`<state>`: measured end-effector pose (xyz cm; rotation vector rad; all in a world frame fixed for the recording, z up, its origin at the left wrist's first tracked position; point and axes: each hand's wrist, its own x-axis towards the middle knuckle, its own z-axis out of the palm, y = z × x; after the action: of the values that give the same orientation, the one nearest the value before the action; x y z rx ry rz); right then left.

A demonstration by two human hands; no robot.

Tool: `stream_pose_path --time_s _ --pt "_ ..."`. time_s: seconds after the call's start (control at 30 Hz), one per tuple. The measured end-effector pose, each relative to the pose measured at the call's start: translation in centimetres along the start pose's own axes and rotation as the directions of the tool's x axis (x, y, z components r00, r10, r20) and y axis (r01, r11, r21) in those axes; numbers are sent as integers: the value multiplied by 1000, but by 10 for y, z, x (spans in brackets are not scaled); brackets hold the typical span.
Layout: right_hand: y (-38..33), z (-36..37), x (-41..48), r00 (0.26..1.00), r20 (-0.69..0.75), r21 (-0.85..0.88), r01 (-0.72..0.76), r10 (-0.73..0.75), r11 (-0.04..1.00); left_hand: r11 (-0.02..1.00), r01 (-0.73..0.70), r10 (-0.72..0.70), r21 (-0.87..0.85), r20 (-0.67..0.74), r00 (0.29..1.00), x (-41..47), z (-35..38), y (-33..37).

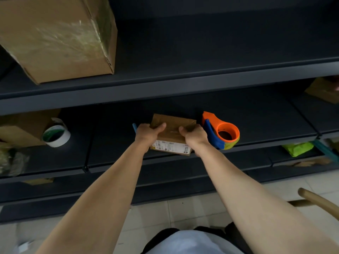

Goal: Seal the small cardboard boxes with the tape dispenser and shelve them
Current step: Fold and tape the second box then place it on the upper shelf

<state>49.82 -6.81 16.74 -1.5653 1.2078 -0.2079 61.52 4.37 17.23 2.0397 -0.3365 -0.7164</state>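
Tape dispenser (221,132) crowds rt side.

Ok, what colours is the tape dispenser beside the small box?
The tape dispenser is orange with a blue handle; clearest in the head view.

Stockroom: dark metal shelving (165,85) (several tiers), cardboard boxes (60,37), tape roll (56,136)

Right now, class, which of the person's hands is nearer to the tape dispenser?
Right. The right hand grips the right end of the small box, just beside the tape dispenser; the left hand grips the left end, farther away.
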Motion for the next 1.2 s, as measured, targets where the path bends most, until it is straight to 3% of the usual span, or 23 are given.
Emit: stream_pose_path --time_s 0.33,0.53,0.67,0.77,0.93,1.2 --pt "3 -4 -1 998 57 9 27 -28 1000 977 92 -99 -191 -28 995 3 3 -6" --pt "0 -2 -3 998 44 -115 38 -33 993 994 20 -18 107 -28 999 0 6 -5" --pt "1 -2 -5 995 82 -124 63 -53 990 988 16 -5 151 -73 997 0 5 -6" --pt "0 -1 -7 997 59 -116 54 -48 992 996 48 -43 68 -75 996 1 4 -7" --pt "-3 -2 -6 999 51 -52 19 -17 998 915 262 -269 -307 22 963 2 -7 -3" --pt "-5 -5 -10 999 -20 -89 -45 44 995 921 197 -255 -336 -136 957 5 6 -2"
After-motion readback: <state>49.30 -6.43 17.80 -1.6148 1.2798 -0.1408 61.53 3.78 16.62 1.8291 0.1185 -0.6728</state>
